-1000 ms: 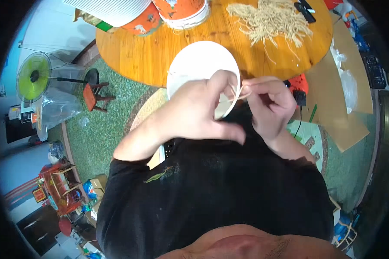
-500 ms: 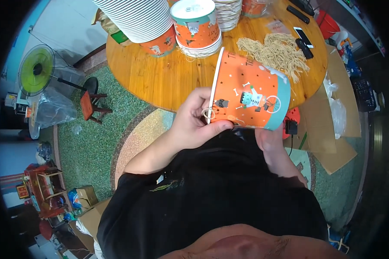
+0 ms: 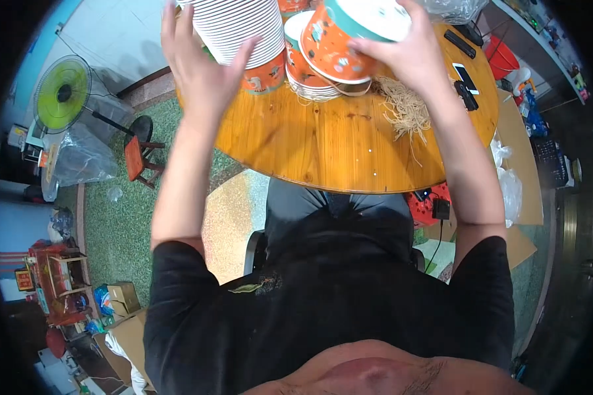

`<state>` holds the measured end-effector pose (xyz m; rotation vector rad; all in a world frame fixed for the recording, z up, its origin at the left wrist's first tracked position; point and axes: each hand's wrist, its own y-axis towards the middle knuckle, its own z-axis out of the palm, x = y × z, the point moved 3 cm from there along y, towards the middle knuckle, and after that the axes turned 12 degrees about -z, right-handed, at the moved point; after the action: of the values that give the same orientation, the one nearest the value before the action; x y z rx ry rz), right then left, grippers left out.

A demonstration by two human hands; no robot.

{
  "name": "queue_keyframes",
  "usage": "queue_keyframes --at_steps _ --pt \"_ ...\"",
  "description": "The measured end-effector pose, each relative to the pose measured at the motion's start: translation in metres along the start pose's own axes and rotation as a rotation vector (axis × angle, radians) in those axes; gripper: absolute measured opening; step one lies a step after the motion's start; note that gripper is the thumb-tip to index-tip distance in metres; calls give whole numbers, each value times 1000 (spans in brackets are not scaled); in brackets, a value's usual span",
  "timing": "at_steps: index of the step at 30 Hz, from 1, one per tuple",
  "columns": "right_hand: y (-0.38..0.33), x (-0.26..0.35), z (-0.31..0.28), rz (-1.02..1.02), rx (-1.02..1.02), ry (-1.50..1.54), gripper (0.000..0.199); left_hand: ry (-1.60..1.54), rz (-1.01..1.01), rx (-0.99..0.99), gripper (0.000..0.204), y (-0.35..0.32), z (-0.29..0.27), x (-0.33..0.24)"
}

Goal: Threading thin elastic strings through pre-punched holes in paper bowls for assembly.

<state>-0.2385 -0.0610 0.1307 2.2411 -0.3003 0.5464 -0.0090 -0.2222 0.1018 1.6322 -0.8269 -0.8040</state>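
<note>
An orange paper bucket (image 3: pixel 336 49) with a teal band, its white base facing up, is tilted over the far part of the table. My right hand (image 3: pixel 412 59) grips it from the right, thumb on its side and fingers around the base edge. My left hand (image 3: pixel 201 76) is open, fingers spread, in front of the left side of a tall leaning stack of nested buckets (image 3: pixel 260 76); whether it touches them I cannot tell. Behind the held bucket, and partly hidden by it, stands a shorter stack of upturned buckets (image 3: pixel 298 69).
Loose beige twine (image 3: pixel 405 108) lies on the round wooden table (image 3: pixel 310 145), right of the buckets. Farther right are a phone (image 3: pixel 466 78) and a black device (image 3: pixel 466 95). A green fan (image 3: pixel 64 93) and a small wooden stool (image 3: pixel 134 158) stand left on the floor.
The bucket has gone from lying sideways in both hands near my body to base-up over the far table, in my right hand. My left hand has let go and moved to the tall stack.
</note>
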Motion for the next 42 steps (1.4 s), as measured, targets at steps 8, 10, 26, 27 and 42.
queue_keyframes --at_steps 8,10,26,27,42 --pt "38 -25 54 -171 211 -101 92 115 94 422 30 83 50 43" --pt "35 -34 60 -233 135 -75 87 164 -3 494 16 93 48 46" --pt "-1 -74 129 -341 -119 -13 109 143 -294 984 18 155 38 27" --pt "-10 -62 128 -419 -334 48 80 132 -334 1017 19 154 40 34" --pt "-102 18 76 -552 -277 498 50 64 -217 673 9 181 27 25"
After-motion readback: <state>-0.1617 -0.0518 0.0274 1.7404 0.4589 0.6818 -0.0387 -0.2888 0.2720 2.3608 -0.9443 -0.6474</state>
